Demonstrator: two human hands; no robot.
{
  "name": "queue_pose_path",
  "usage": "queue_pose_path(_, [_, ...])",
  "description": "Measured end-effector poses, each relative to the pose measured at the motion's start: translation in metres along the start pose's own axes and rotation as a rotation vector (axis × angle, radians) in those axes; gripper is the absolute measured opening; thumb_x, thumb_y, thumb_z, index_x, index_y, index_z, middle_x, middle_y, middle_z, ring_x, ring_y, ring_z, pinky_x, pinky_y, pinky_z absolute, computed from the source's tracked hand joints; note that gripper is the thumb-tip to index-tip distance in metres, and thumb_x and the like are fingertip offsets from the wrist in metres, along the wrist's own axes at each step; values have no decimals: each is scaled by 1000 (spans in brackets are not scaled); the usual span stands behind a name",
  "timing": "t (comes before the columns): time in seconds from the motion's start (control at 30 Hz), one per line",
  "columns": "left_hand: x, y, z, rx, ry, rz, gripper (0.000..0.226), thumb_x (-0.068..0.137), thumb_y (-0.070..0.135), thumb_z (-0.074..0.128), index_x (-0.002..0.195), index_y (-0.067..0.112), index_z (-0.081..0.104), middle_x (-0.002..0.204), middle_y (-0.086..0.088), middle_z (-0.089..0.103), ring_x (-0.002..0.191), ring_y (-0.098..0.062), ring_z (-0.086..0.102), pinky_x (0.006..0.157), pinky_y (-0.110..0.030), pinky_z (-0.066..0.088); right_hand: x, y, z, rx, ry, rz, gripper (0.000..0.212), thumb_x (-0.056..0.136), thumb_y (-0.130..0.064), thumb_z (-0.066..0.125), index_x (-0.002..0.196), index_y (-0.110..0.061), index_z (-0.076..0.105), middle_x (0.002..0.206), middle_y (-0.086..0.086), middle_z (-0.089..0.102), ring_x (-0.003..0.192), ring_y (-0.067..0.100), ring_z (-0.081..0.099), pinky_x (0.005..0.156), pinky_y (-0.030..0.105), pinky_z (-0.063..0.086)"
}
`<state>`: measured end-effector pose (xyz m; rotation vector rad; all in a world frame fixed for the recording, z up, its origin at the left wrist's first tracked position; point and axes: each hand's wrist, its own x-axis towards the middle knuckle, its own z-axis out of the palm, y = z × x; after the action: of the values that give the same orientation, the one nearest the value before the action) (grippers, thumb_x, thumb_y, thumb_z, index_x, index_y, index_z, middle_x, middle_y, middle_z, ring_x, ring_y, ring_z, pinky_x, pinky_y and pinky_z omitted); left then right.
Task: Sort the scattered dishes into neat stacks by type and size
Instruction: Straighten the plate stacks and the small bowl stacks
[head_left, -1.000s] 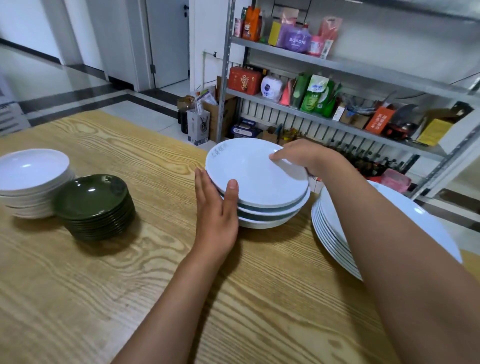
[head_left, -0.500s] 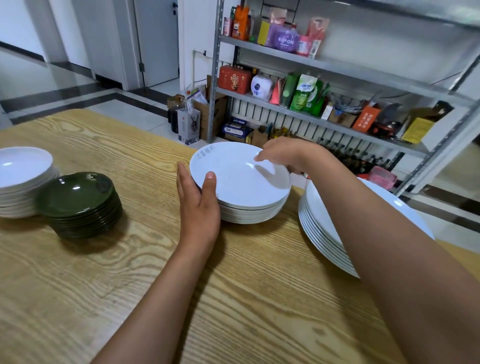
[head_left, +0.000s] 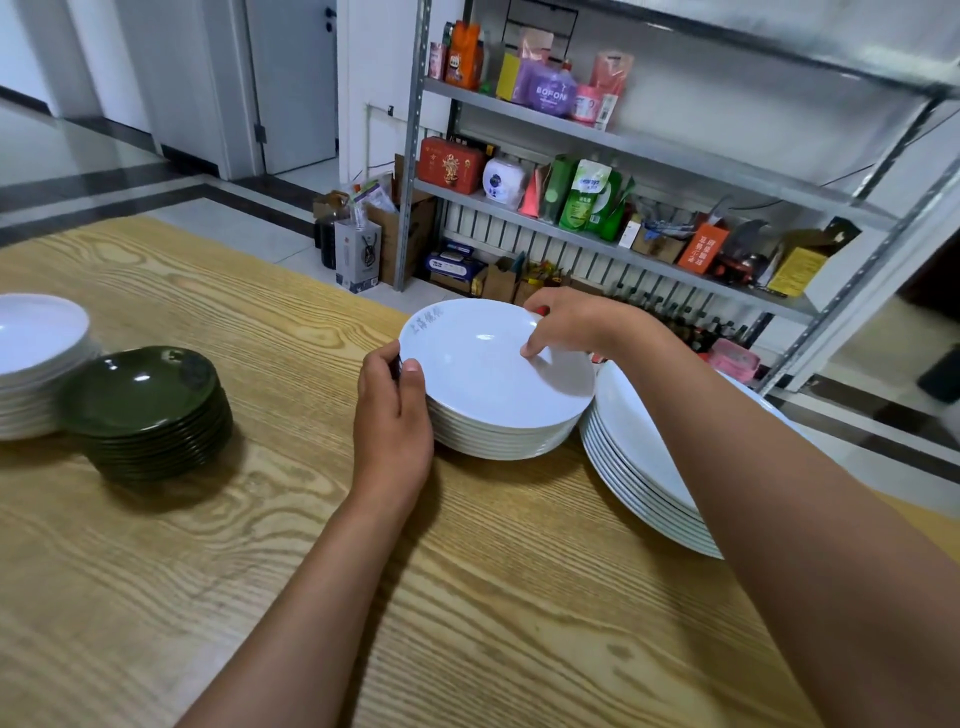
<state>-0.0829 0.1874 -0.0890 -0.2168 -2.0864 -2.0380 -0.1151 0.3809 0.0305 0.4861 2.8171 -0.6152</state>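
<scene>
A stack of several white deep plates (head_left: 488, 384) stands in the middle of the wooden table (head_left: 467, 597). My left hand (head_left: 393, 415) grips the stack's near left rim, thumb on the top plate. My right hand (head_left: 566, 325) holds the far right rim, fingers resting inside the top plate. To the right lies a stack of large white plates (head_left: 631, 457), partly hidden by my right forearm. A stack of dark green small dishes (head_left: 145, 405) stands at the left, touching a stack of white bowls (head_left: 36, 358) at the frame's edge.
A metal shelving rack (head_left: 623, 145) with boxes, bottles and packets stands beyond the table's far edge. Cardboard boxes and bags (head_left: 363, 244) sit on the floor by the rack. The near part of the table shows bare wood.
The white plates I held tilted above the stack now sit flush and level on it. My left hand has curled around the stack's rim. The view has shifted slightly.
</scene>
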Motion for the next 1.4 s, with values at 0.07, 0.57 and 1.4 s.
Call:
queue_pose_path(0.07, [0, -2, 1, 16, -7, 12, 29, 100, 33, 37, 125, 20, 43, 128, 1, 49, 112, -10, 47, 86, -23, 36, 0, 1, 1, 18, 6, 18, 64, 87, -20, 68, 144, -22, 38, 146, 3, 38, 125, 27, 42, 81, 34, 37])
queue_pose_path(0.57, [-43, 22, -46, 319, -65, 212, 37, 101, 29, 33, 133, 19, 46, 133, 3, 48, 123, -10, 41, 99, -20, 30, -52, -49, 68, 14, 506, -317, 51, 86, -5, 51, 136, -17, 51, 140, 4, 51, 131, 23, 40, 110, 36, 31])
queue_pose_path(1.4, [-31, 8, -215, 112, 120, 112, 51, 87, 21, 66, 135, 26, 50, 135, 8, 53, 124, -6, 50, 106, -37, 42, -133, -144, 230, 62, 366, -715, 87, 91, -9, 47, 152, -34, -9, 161, 4, 17, 138, 23, 36, 110, 38, 34])
